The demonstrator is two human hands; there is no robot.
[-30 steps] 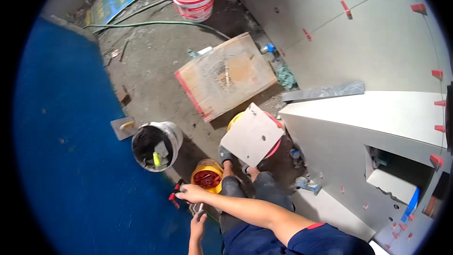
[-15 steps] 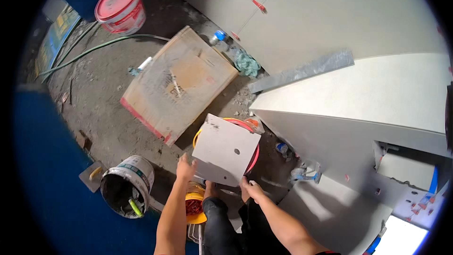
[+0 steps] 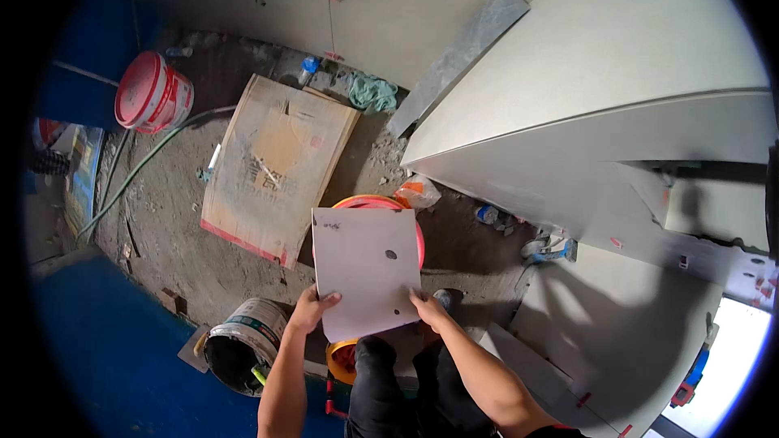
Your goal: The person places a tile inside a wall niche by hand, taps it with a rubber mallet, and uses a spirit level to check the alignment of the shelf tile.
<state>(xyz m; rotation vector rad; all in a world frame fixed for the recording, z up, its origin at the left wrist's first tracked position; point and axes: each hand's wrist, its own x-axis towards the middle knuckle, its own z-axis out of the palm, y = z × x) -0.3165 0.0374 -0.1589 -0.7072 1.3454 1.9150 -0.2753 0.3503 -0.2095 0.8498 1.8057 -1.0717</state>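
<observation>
Sitting nearest, just left of the left knee, a yellow bucket shows red pieces inside, its far side tucked from sight under the tile. Off to the left stands a white pail, dark inside.

And now the grips! Left grip is closed on the tile's left edge, thumb across the face; right grip pinches the opposite edge. What lies underneath is hidden, so no telling how deep either hold reaches. The tile itself is up in front of the knees, over a pink-rimmed tub; whether the two touch, I can't tell.

Good handling, I'd judge: level both edges, spread the support wide beneath, and mind the corners, since both holds sit toward the near end and the far end may want to dip.

Just past the tub, a clear-and-orange bag! Then a worn cardboard box, a green cloth beside its far right corner, and away left, a red-lidded bucket near a green hose.
</observation>
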